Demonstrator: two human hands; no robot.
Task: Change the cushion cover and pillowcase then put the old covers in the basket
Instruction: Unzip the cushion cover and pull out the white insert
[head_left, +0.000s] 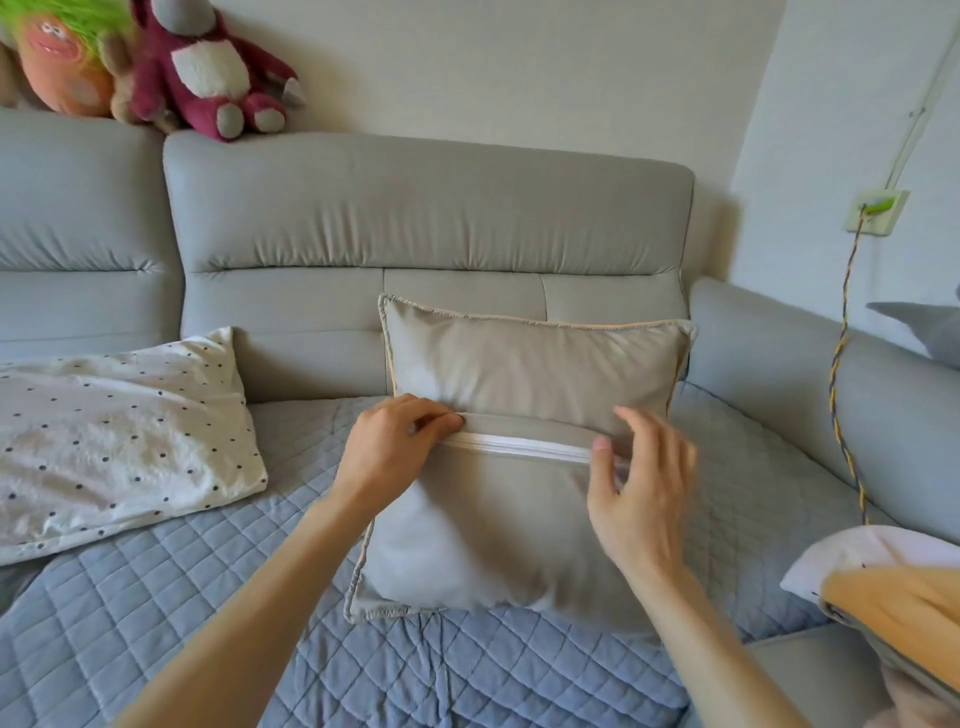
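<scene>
Two bare forearms reach forward from the bottom edge, seen from a head-worn camera. The left hand (395, 447) has its fingers curled and thumb tucked in, pinching the beige cushion (519, 364) at the left end of its white zip (519, 446). The right hand (644, 488) is at the zip's right end, back of the hand towards the camera, fingers loosely spread and fairly straight, gripping nothing. The thumb tip lies at the zip line, but motion blur hides whether it touches.

The beige cushion stands tilted back against the backrest of a grey sofa (426, 208), its lower edge on a blue-grey quilted mat (208, 571). The zip runs across its middle. Whether it is fastened is hard to tell.

A white pillow with dark dots (114, 431) lies to the left on the mat, cut off by the frame edge. An orange and white fabric item (898, 613) is cropped at the lower right and cannot be identified. Two plush toys (208, 67) sit on top of the backrest, partly cut off.
</scene>
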